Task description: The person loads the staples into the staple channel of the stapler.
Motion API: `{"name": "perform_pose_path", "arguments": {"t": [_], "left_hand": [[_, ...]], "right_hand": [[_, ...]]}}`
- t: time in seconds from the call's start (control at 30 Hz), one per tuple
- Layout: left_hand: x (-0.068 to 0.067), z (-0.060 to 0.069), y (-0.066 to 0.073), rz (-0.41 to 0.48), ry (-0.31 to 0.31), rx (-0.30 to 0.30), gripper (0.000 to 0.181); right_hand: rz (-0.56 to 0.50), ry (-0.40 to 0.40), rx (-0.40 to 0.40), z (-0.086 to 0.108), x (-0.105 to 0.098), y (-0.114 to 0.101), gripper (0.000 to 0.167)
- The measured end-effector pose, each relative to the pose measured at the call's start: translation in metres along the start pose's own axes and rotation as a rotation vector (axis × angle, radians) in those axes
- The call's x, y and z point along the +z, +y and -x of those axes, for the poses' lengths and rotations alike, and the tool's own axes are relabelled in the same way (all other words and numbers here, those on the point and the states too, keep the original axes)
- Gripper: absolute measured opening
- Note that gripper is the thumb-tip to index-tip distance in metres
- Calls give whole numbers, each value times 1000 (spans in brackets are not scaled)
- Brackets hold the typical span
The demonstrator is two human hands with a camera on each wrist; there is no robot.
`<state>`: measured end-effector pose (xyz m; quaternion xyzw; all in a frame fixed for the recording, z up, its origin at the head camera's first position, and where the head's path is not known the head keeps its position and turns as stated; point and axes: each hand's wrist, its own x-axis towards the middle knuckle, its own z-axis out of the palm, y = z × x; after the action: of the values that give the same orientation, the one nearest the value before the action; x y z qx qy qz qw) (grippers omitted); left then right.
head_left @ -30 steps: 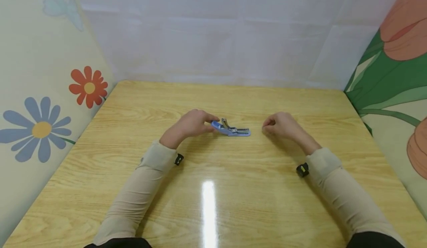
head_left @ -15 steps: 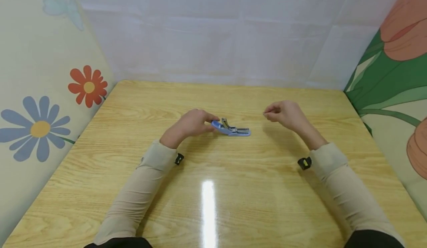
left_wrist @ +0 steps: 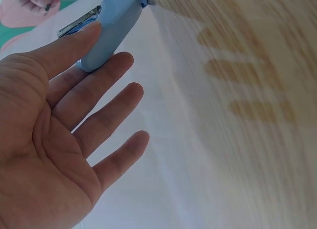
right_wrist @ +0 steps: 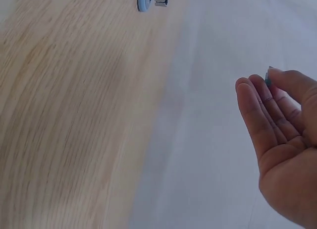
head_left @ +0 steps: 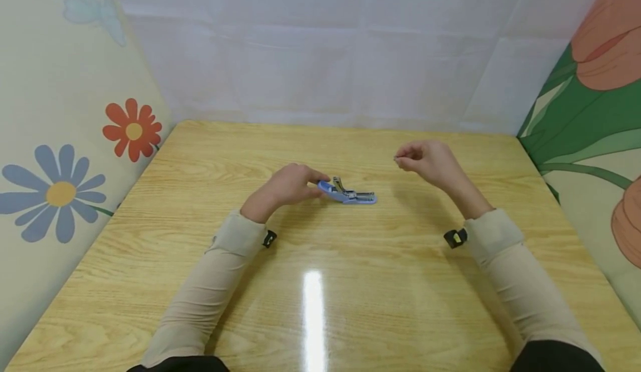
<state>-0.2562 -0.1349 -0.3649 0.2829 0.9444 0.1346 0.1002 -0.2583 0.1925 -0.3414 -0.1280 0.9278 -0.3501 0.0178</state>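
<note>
A light blue stapler lies on the table, its top swung up and the metal staple channel showing. My left hand pinches its raised end between thumb and forefingers; in the left wrist view, that end of the stapler sits under the thumb while the other fingers stretch out apart. To the right of the stapler, my right hand is lifted above the table. Thumb and fingertips there pinch a tiny greyish strip, apparently staples, mostly hidden by the fingers.
The wooden table reaches back to a white cloth backdrop. Flower-printed panels stand on the left and right. A bright light reflection runs along the table's front middle.
My right hand has risen off the table and moved slightly away from me, the tiny strip pinched in its fingertips. My left hand and the stapler have stayed in place.
</note>
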Motion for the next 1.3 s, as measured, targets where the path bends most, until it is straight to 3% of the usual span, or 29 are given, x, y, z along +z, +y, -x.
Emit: {"name": "perform_pose_path", "arguments": {"t": [0.27,1.3], "left_hand": [[-1,0,1,12,-3,-1,42],[2,2,-2,20,20,12,42]], "right_hand": [[11,13,-36,-3,3,-6,19],[47,-96,-97,-15,30,-27,21]]}}
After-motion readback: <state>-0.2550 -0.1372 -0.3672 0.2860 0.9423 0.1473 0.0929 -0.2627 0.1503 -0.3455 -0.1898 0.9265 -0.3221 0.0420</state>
